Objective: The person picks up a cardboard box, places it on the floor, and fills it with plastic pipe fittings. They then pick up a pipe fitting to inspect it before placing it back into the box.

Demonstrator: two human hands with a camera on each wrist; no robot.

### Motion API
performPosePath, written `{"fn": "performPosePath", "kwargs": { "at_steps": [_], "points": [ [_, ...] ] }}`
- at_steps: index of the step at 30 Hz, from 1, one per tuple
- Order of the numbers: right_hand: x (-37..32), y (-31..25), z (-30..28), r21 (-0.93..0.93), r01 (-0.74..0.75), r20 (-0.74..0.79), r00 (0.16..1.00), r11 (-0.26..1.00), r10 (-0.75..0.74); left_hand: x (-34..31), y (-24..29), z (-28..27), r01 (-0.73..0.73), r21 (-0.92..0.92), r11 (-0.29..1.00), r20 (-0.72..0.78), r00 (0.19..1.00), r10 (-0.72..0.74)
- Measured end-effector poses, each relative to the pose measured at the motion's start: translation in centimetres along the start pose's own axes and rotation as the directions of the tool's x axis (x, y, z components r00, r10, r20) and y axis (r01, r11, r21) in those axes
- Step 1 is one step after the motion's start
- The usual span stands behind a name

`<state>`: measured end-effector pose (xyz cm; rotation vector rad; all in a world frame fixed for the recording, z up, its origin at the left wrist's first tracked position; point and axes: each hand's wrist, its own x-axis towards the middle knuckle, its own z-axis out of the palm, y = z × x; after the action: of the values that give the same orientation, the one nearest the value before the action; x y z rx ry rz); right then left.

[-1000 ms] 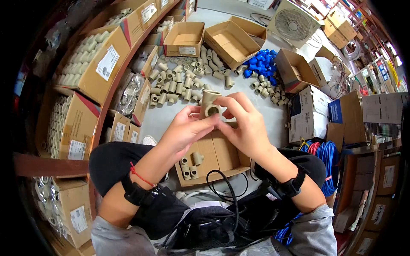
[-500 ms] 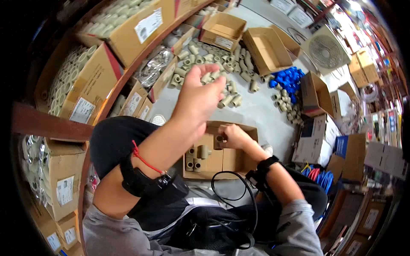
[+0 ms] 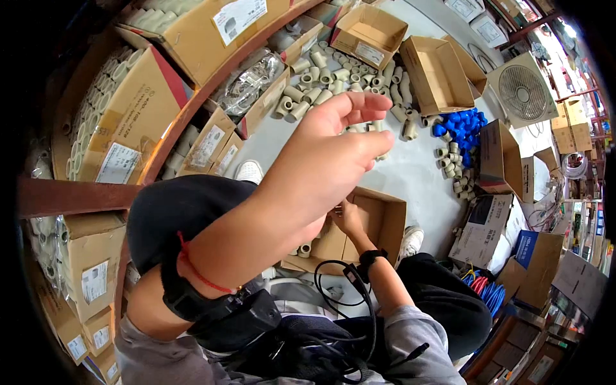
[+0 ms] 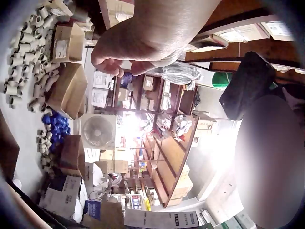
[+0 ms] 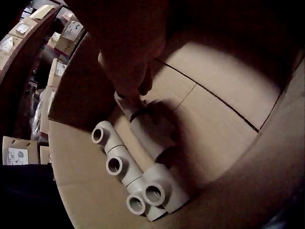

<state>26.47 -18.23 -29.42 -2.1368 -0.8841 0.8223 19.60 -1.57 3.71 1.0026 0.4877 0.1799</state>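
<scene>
My right hand (image 3: 348, 218) reaches down into a cardboard box (image 3: 393, 224) between my legs. In the right wrist view its fingers pinch a beige pipe tee (image 5: 125, 106), dim in shadow and partly covered by the hand. Just beside that lies another pipe tee (image 5: 148, 136) on the box floor. Several more tees (image 5: 121, 164) are lined up along the box wall, round openings facing up. Raised in front of my chest, my left hand (image 3: 324, 154) holds nothing, its fingers loosely curved; it hides part of the box in the head view.
Loose beige fittings (image 3: 314, 80) and a heap of blue fittings (image 3: 463, 128) cover the floor ahead. Open cardboard boxes (image 3: 436, 74) stand behind them, near a fan (image 3: 523, 93). Shelves with filled boxes (image 3: 128, 115) line the left. A black cable (image 3: 321, 285) loops by my lap.
Both hands were together on a tee above the box. The right hand has carried it down into the box; the left has let go and lifted away. The head view has turned.
</scene>
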Motion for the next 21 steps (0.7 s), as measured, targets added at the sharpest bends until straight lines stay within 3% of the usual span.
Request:
{"fn": "performPosePath", "kwargs": {
  "at_steps": [4,7,10,13,16,21],
  "points": [
    [-0.5,0.5,0.0,-0.040,-0.016,0.076,0.997,0.999,0.019,0.1,-0.2,0.3,0.024,-0.007,1.000,0.043,0.999,-0.023],
    [-1.0,-0.1,0.1,-0.002,-0.056,0.006,0.998,0.998,0.056,0.2,-0.4,0.3,0.034,0.002,0.999,0.055,0.998,-0.034],
    [-0.9,1.7,1.7,0.263,-0.070,-0.043,0.996,0.962,0.084,0.2,-0.5,0.2,0.058,0.000,0.998,0.053,0.997,-0.058],
    [-1.1,0.7,1.3,0.248,-0.243,-0.018,0.967,0.938,0.255,0.2,-0.6,0.3,0.043,0.009,0.999,0.049,0.998,-0.044],
    [-0.9,2.5,2.6,0.330,-0.177,-0.079,0.973,0.927,0.215,0.3,-0.7,0.3,0.038,0.009,0.999,0.048,0.998,-0.039],
    [-0.8,4.4,3.6,0.508,-0.290,0.032,0.947,0.811,0.319,0.3,-0.7,0.3,0.038,0.020,0.999,0.074,0.997,-0.039]
  ]
}}
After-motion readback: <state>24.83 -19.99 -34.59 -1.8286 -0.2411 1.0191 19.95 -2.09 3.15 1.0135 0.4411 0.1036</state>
